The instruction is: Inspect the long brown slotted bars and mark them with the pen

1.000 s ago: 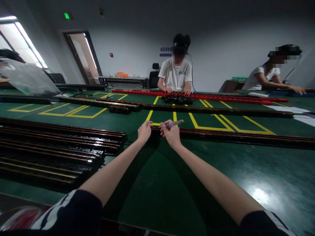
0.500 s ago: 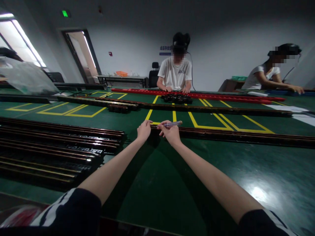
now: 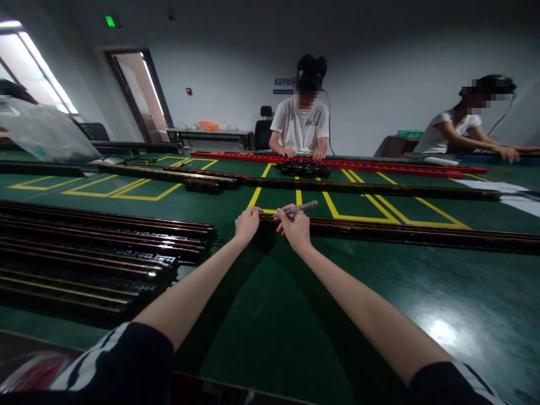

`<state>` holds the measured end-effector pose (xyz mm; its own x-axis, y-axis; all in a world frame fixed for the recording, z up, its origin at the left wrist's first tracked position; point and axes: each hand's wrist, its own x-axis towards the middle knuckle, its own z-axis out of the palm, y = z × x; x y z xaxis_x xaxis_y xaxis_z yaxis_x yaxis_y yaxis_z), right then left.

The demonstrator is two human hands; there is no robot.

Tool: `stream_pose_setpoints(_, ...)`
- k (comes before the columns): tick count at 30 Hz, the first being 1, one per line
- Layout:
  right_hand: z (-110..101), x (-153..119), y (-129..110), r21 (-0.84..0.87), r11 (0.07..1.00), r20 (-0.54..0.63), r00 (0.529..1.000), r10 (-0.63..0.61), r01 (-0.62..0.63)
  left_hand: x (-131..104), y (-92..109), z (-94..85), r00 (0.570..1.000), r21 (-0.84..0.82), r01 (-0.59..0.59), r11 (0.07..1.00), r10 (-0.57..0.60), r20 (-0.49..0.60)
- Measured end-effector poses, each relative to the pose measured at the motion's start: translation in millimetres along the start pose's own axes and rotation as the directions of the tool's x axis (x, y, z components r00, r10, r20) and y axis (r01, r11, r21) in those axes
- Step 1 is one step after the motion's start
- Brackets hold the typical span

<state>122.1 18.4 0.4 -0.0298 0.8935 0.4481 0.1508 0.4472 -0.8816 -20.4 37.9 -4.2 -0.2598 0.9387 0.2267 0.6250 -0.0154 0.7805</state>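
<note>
My right hand (image 3: 295, 228) is closed around a slim pen (image 3: 304, 207) with a see-through barrel and a brownish end. The pen slants up to the right, and its tip is hidden at my fingers, just above a long dark rail (image 3: 405, 232) with copper-coloured lines. At that rail's left end, my left hand (image 3: 247, 225) is closed on it, with the thumb side toward the pen. Exactly how the left fingers wrap the rail end is hidden. The rail lies across the green table (image 3: 261, 326) and runs off to the right.
Many similar rails (image 3: 84, 259) lie stacked at the left. Another long rail (image 3: 371, 188) crosses the table farther back, before a red slotted bar (image 3: 422, 167). A co-worker (image 3: 300, 124) handles dark parts (image 3: 301, 169) opposite; another person (image 3: 455, 132) works at the right.
My right hand has shifted slightly right along the rail, and the pen has tipped a little steeper. My left hand stays at the rail's end.
</note>
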Motion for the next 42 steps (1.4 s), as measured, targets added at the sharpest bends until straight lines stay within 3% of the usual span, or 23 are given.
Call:
stream_pose_setpoints(7, -3.8, 2.5, 0.9, 0.006, 1.000, 0.045, 0.999, 0.000, 0.000, -6.2, 7.3, -5.9, 1.000, -0.041, 0.021, 0.999, -0.020, 0.023)
stream_pose_setpoints(14, -14.2, 4.2, 7.6, 0.049, 0.997, 0.120, 0.991, -0.066, 0.060, -10.4, 16.3, -10.0, 0.995, 0.026, -0.010, 1.000, 0.007, 0.103)
stream_pose_setpoints(18, -19.1, 2.7, 8.5, 0.057, 0.998, 0.084, 0.996, -0.037, 0.032, -11.9, 17.7, -11.4, 0.988, 0.077, -0.043, 0.996, 0.031, 0.150)
stream_pose_setpoints(21, -21.1, 1.0, 7.4, 0.036, 0.999, 0.067, 0.997, -0.025, 0.023, -14.5, 16.3, -10.4, 0.978, 0.149, -0.134, 0.980, 0.106, 0.180)
stream_pose_setpoints(28, -23.3, -2.1, 4.9, -0.002, 1.000, 0.040, 0.999, -0.007, 0.008, -23.9, 13.9, -5.6, 0.954, 0.377, -0.300, 0.876, 0.267, 0.136)
stream_pose_setpoints(36, -23.7, -2.7, 4.2, -0.046, 0.998, 0.055, 0.998, -0.030, 0.033, -21.3, 10.1, -3.7, 0.942, 0.364, -0.334, 0.869, 0.294, 0.164)
stream_pose_setpoints(42, -24.1, -2.7, 4.2, -0.076, 0.996, 0.002, 0.999, -0.043, 0.043, -20.0, 10.9, -2.1, 0.936, 0.331, -0.346, 0.878, 0.302, 0.178)
